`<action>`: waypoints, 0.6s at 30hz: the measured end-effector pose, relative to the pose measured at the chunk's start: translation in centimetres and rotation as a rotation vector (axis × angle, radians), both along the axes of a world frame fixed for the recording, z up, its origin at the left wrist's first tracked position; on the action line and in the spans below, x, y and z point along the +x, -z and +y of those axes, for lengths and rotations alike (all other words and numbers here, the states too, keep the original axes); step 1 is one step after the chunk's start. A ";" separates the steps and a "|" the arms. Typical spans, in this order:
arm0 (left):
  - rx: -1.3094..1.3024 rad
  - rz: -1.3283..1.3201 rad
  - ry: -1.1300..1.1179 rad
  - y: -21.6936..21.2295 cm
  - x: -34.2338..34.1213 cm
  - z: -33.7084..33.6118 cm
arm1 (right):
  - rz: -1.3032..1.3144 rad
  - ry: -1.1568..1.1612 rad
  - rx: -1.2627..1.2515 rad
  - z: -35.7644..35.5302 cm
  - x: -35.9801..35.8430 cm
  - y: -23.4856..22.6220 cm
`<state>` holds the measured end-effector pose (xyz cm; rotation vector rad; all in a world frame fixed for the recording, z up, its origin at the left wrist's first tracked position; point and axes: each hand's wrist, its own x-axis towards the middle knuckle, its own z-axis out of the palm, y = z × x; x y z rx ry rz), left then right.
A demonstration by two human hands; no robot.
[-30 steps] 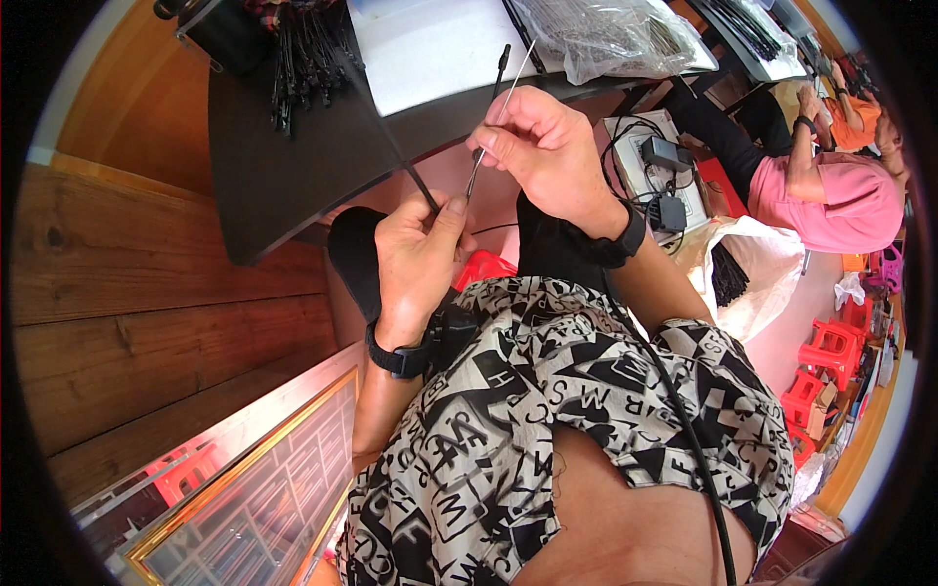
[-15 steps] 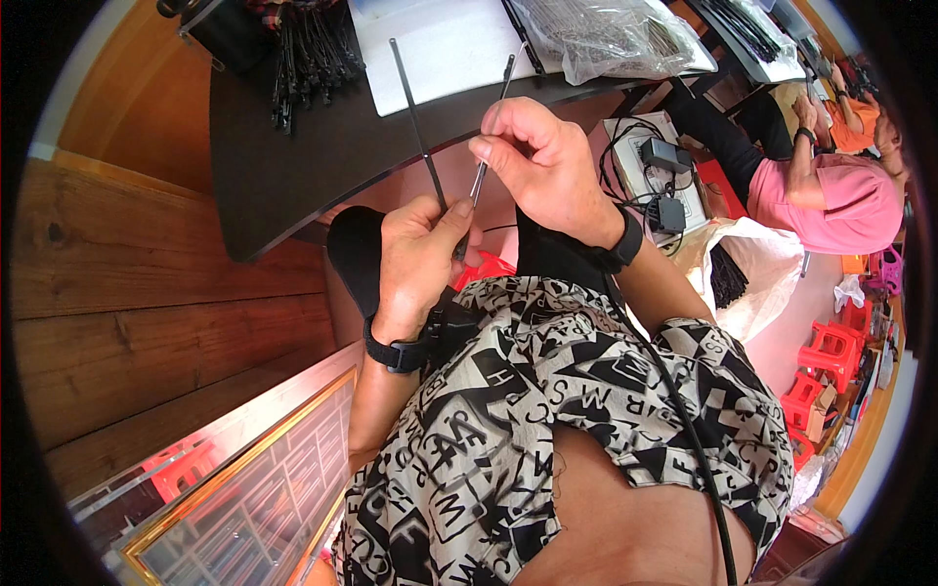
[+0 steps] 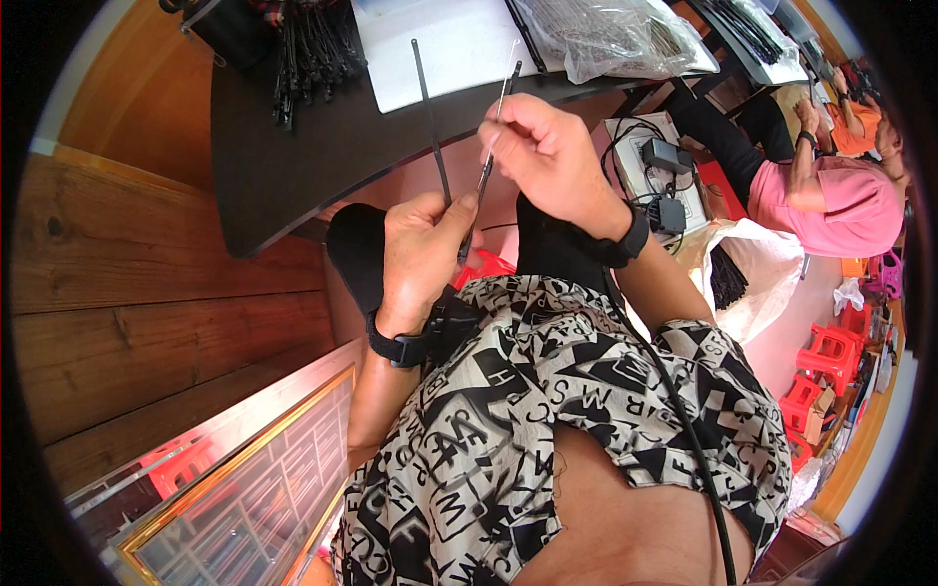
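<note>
My left hand (image 3: pixel 420 249) is closed around the lower end of a thin black rod (image 3: pixel 428 117) that stands up toward the dark table edge. My right hand (image 3: pixel 547 161) pinches a second thin strip (image 3: pixel 496 107), black below and pale at its tip, whose lower end meets my left thumb. Both hands hover over my lap, close together, in front of the table. Each wrist carries a black band.
A dark table (image 3: pixel 293 166) holds a white sheet (image 3: pixel 449 44), a bunch of black strips (image 3: pixel 308 59) and a clear plastic bag (image 3: pixel 606 39). A person in pink (image 3: pixel 831 195) sits at right. Red stools (image 3: pixel 831 361) and a white sack (image 3: pixel 752 273) stand there too.
The black rod in my left hand has swung from leaning left to nearly upright. My right hand stays pinched on the pale-tipped strip, shifted slightly.
</note>
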<state>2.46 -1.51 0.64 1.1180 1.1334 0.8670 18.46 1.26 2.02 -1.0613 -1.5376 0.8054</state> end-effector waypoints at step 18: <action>-0.015 0.092 -0.036 -0.2 1.0 0.6 | -0.226 0.198 -0.030 0.7 -1.2 0.2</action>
